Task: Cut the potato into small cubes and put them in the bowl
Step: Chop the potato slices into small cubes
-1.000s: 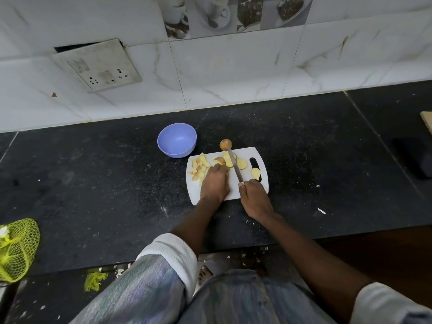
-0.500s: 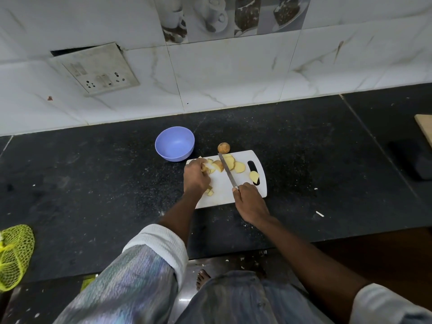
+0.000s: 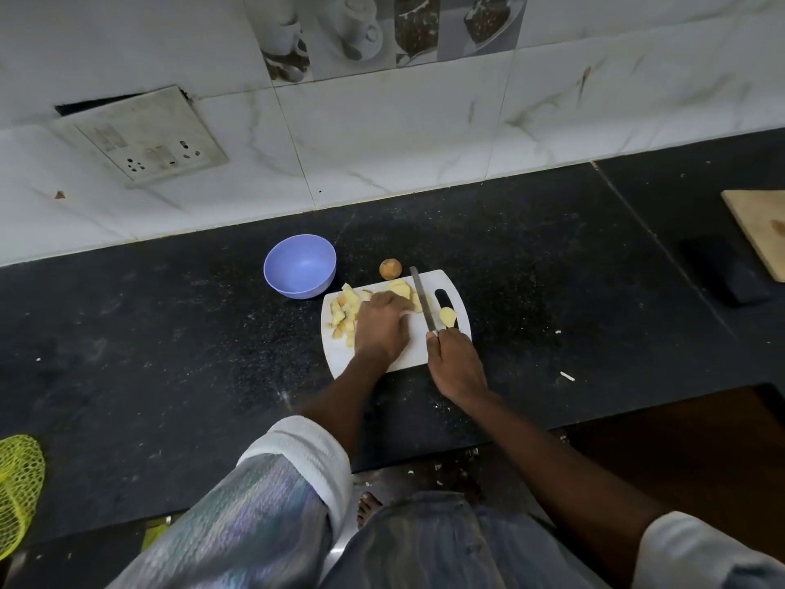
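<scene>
On the black speckled stone counter (image 3: 170,354) sits the white plastic cutting board (image 3: 340,359). Empty lilac bowl (image 3: 300,265) just beyond. Left hand (image 3: 380,325) covers yellow potato pieces (image 3: 344,310), finger position unclear; right hand (image 3: 456,363) grips the steel knife (image 3: 422,299).

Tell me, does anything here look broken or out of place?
Yes. The switch plate on the tiled wall hangs askew, with a dark gap open above it. Small white scraps also litter the black counter right of the cutting board.
</scene>
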